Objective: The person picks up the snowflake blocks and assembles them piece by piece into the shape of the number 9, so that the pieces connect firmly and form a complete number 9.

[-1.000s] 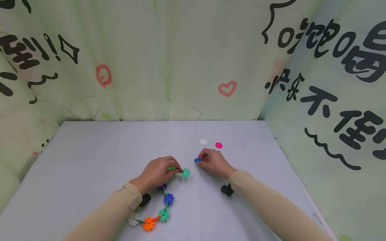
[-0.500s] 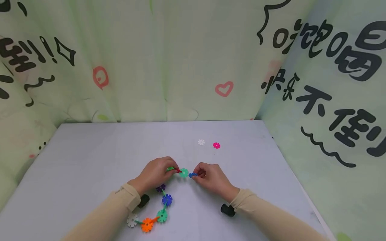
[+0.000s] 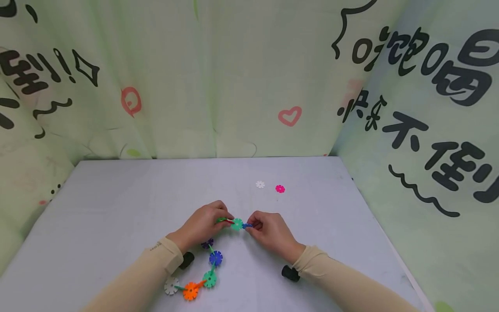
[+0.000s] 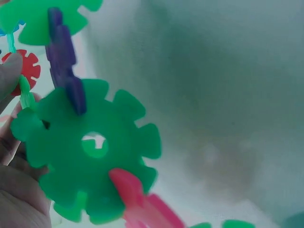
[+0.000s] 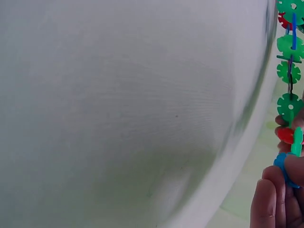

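My left hand pinches a red notched plastic disc in a chain of interlocking snowflake discs. A light green disc sticks out to the right of those fingers. Between thumb and fingers my right hand holds a blue disc, its edge against the green disc's right rim; whether the slots are engaged cannot be made out. From below the left hand the chain curves down through a purple, a blue, a green and an orange disc to a white one.
A loose white disc and a pink disc lie on the white table beyond the hands. Printed curtains stand behind and beside it. A black wrist camera hangs under the right wrist.
My right hand has come down and left with the blue disc, from apart to touching the green disc. The left hand has stayed nearly still, keeping its hold.
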The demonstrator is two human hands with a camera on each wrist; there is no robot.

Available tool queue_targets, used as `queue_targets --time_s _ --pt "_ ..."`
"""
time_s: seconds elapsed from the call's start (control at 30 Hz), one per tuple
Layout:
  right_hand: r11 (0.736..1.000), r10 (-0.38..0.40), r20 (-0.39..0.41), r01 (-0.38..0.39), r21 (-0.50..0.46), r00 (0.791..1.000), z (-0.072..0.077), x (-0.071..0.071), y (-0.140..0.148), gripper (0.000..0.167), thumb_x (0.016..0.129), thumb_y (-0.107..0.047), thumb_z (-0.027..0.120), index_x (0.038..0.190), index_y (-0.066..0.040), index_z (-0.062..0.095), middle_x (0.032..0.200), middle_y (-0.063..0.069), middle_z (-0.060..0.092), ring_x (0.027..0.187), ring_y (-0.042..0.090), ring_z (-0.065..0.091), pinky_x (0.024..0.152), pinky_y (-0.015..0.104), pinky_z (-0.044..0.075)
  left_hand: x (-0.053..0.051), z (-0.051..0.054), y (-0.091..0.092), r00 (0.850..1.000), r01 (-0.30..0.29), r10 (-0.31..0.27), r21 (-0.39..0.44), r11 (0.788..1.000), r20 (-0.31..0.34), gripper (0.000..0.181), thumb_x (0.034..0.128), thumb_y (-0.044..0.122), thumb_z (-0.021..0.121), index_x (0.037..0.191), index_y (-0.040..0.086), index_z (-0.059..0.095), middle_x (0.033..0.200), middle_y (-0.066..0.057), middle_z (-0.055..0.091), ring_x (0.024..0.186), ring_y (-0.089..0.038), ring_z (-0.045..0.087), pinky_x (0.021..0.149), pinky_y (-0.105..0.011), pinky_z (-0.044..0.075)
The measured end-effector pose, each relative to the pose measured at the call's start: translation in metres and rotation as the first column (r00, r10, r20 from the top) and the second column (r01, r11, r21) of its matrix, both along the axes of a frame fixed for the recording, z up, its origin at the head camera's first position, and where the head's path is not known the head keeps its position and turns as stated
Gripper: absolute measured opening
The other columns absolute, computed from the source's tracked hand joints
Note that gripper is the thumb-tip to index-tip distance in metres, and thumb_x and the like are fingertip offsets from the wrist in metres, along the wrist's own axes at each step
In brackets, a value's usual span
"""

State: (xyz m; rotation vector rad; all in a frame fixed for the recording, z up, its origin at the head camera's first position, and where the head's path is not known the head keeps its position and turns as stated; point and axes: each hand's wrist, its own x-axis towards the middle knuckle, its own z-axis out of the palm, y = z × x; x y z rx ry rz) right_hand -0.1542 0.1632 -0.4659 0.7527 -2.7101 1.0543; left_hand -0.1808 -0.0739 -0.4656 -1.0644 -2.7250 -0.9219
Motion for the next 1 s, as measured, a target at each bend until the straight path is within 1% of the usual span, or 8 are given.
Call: queue_targets --time_s 0.1,0.17,0.23,0.33,0.5,0.73,0.9,1.0 --pt "1.0 0.004 -0.027 -0.004 0.001 1.0 -0.0012 -0.0001 -0.001 0.015 0.081 -0.005 0.082 0.085 -0.013 0.07 0.077 -0.007 0.069 0.066 0.0 0.063 0.063 0.019 0.054 0.0005 -0.0003 0.0011 1.0 -0.003 0.003 -0.002 1.0 0.013 0.013 0.0892 0.013 0.077 0.102 0.013 0.079 0.095 0.008 0.055 0.082 -0.009 0.055 0.075 -0.027 0.051" --pt "1.0 0.0 -0.042 0.0 0.0 0.999 -0.0016 0.0003 -0.0014 0.015 0.081 -0.006 0.083 0.085 -0.013 0.07 0.077 -0.007 0.069 0.066 -0.001 0.063 0.062 0.019 0.053 0.0007 -0.0003 0.0018 1.0 -0.011 0.011 -0.003 1.0 0.028 0.01 0.0894 0.013 0.077 0.099 0.013 0.079 0.097 0.008 0.055 0.083 -0.009 0.056 0.076 -0.028 0.051" --pt "1.0 -0.001 -0.059 0.001 0.0 0.998 -0.0019 0.0007 -0.0016 0.015 0.08 -0.006 0.084 0.085 -0.013 0.071 0.077 -0.007 0.07 0.066 -0.001 0.063 0.062 0.019 0.053 0.0008 0.0 0.0022 0.999 -0.02 0.02 0.001 1.0 0.041 0.007 0.0893 0.013 0.077 0.096 0.013 0.079 0.099 0.007 0.058 0.085 -0.01 0.059 0.079 -0.029 0.052" --pt "1.0 0.004 -0.091 -0.003 0.015 0.996 -0.0027 0.0011 -0.0017 0.016 0.079 -0.006 0.084 0.084 -0.012 0.072 0.077 -0.006 0.07 0.065 -0.001 0.062 0.062 0.018 0.053 0.0001 0.0006 0.0026 0.998 -0.017 0.017 0.002 1.0 0.053 0.006 0.0893 0.013 0.076 0.095 0.013 0.079 0.1 0.005 0.064 0.089 -0.012 0.062 0.083 -0.031 0.053" --pt "0.999 0.008 -0.14 -0.002 0.039 0.99 -0.0048 0.0016 -0.0023 0.017 0.077 -0.003 0.086 0.083 -0.011 0.072 0.076 -0.005 0.069 0.064 0.0 0.061 0.06 0.018 0.052 -0.0017 0.001 0.0031 0.998 -0.006 0.005 0.014 1.0 0.068 0.006 0.0888 0.01 0.076 0.095 0.012 0.078 0.095 0.005 0.07 0.089 -0.012 0.065 0.083 -0.031 0.054" --pt "0.998 -0.002 -0.146 0.011 0.062 0.989 -0.0028 0.0021 -0.0026 0.016 0.078 -0.005 0.085 0.085 -0.012 0.073 0.077 -0.006 0.069 0.065 0.0 0.061 0.061 0.018 0.052 -0.0022 0.0007 0.0021 0.996 -0.01 0.007 0.033 0.999 0.085 0.007 0.0884 0.01 0.077 0.095 0.013 0.078 0.094 0.007 0.07 0.088 -0.009 0.065 0.082 -0.029 0.054" --pt "0.998 -0.013 -0.155 0.023 0.062 0.988 -0.002 0.0014 -0.0025 0.018 0.077 -0.005 0.086 0.085 -0.013 0.073 0.077 -0.007 0.069 0.065 0.0 0.061 0.061 0.018 0.052 -0.0017 0.0001 0.0015 0.991 -0.024 0.02 0.033 0.999 0.132 0.007 0.0899 0.011 0.076 0.096 0.015 0.076 0.095 0.008 0.069 0.087 -0.008 0.063 0.083 -0.029 0.054" --pt "0.998 -0.007 -0.158 0.018 0.066 0.987 -0.0022 0.0015 -0.0025 0.017 0.077 -0.006 0.086 0.085 -0.013 0.073 0.077 -0.007 0.069 0.065 0.0 0.061 0.061 0.018 0.052 -0.0018 0.0003 0.0022 0.992 -0.024 0.02 0.032 0.999 0.128 0.006 0.0905 0.011 0.075 0.094 0.016 0.074 0.094 0.009 0.068 0.087 -0.008 0.062 0.083 -0.03 0.054"
